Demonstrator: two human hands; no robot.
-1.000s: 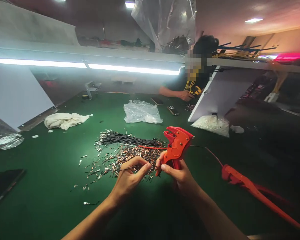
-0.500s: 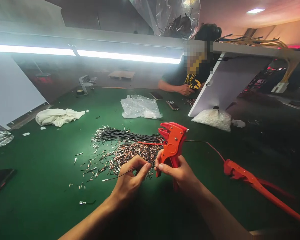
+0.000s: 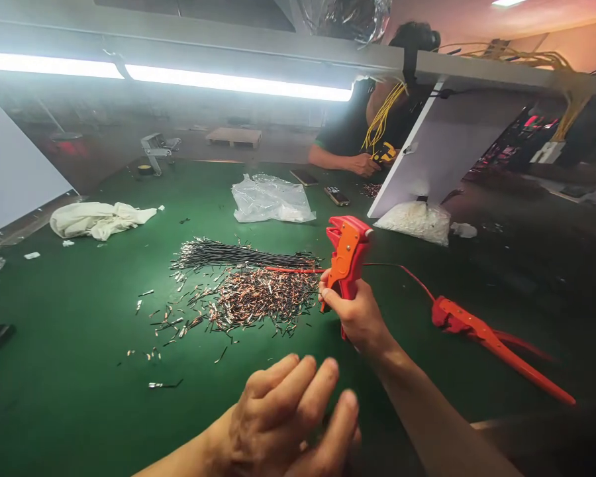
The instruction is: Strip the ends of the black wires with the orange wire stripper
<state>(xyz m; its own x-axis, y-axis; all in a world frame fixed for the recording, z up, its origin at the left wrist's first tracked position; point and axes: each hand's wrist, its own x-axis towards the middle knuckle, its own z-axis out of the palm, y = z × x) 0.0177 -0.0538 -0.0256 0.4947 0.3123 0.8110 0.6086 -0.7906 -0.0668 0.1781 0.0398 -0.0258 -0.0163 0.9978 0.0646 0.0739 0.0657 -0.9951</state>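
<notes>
My right hand point(image 3: 362, 311) is closed around the handles of a red and orange wire stripper point(image 3: 348, 255), held upright with its jaws at the top. Close to the camera, my left hand point(image 3: 293, 417) is raised with its fingers bent and apart; no wire shows in it, though its palm is hidden. Ahead of the hands lies a heap of short wire scraps point(image 3: 265, 298), black with coppery ends. Behind the heap stretches a bundle of black wires point(image 3: 233, 254) with metal terminals at its left end. A single short terminal wire point(image 3: 163, 384) lies at front left.
A second red tool point(image 3: 496, 341) with long handles lies at right. Farther back are a clear plastic bag point(image 3: 273, 199), a white cloth point(image 3: 99, 220), a bag of white bits point(image 3: 412, 220) and two phones. Across the table, a person's hand point(image 3: 365, 165) holds a yellow tool.
My left hand has left the thin wire at the stripper and drawn back toward me, its fingers spreading. My right hand still holds the stripper. The camera view has tilted down a little.
</notes>
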